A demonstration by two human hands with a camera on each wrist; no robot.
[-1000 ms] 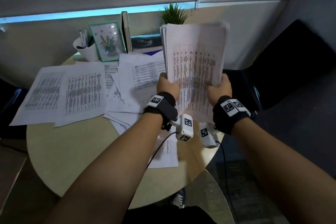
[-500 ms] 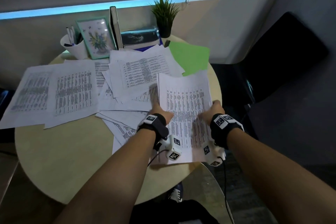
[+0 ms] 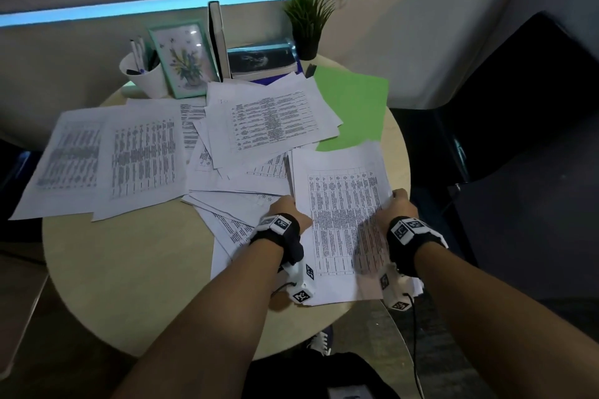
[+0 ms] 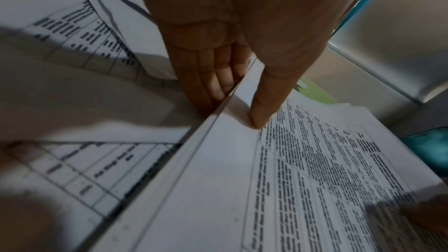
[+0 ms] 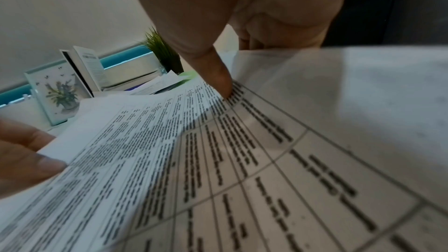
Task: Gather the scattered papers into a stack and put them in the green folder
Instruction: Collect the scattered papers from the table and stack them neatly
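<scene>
A stack of printed papers (image 3: 343, 214) lies flat at the front right of the round table (image 3: 129, 269). My left hand (image 3: 290, 204) grips its left edge; in the left wrist view the thumb (image 4: 261, 106) is on top and the fingers (image 4: 213, 76) are underneath the stack (image 4: 242, 189). My right hand (image 3: 393, 201) grips the right edge, with the thumb (image 5: 218, 76) pressing on the top sheet (image 5: 218, 160). The green folder (image 3: 353, 104) lies closed just beyond the stack, partly under loose sheets (image 3: 269, 120). More loose sheets (image 3: 139, 152) are spread to the left.
Along the back stand a white pen cup (image 3: 142, 74), a framed flower picture (image 3: 183, 58), an upright book (image 3: 218, 39), flat books (image 3: 262, 58) and a small plant (image 3: 308, 23). The table's right edge runs close by my right hand. A dark chair (image 3: 518, 107) sits to the right.
A second ago both hands held the stack upright in the air. It has come down flat onto the table's front right, uncovering the green folder; it has barely moved in the last half second.
</scene>
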